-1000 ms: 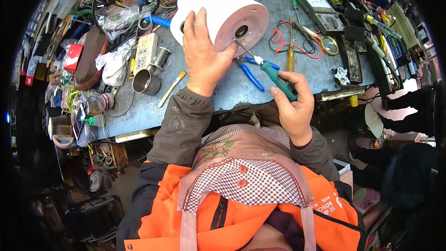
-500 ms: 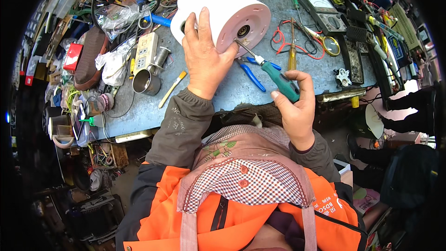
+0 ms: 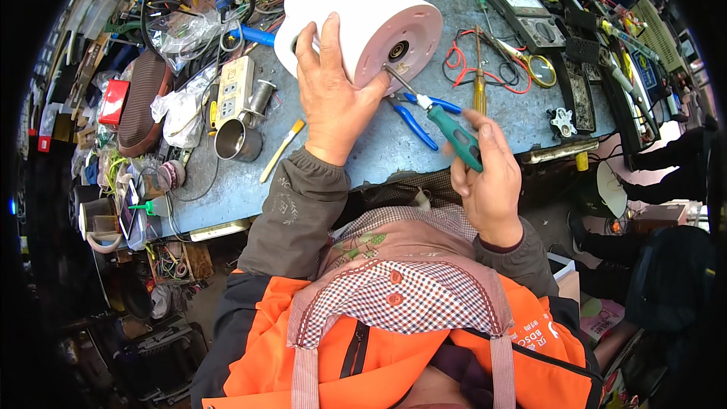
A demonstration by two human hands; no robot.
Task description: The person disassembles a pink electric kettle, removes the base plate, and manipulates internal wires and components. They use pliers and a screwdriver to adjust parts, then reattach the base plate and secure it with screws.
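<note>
A white, rounded appliance housing [image 3: 344, 11] lies on its side on the blue bench, its end face with a dark round bearing hole turned to the right. Across its near side spreads my left hand [image 3: 331, 95], steadying it, the thumb beside the screwdriver tip. My right hand [image 3: 488, 178] holds the green-handled screwdriver [image 3: 456, 136] loosely near the handle's butt, fingers partly extended. Its shaft meets the end face below the bearing hole; the screw itself is too small to make out. Blue-handled pliers [image 3: 415, 127] lie just beneath the screwdriver shaft.
Right of the housing lie an amber-handled screwdriver [image 3: 479, 91], red test leads, an analog multimeter [image 3: 526, 11] and a yellow-rimmed magnifier [image 3: 541, 70]. To the left are a brush [image 3: 282, 150], a metal cup [image 3: 237, 140], a power strip [image 3: 233, 87] and piled cables.
My right hand has shifted slightly and its fingers have loosened and turned on the screwdriver handle. The left hand and the housing stay almost where they were.
</note>
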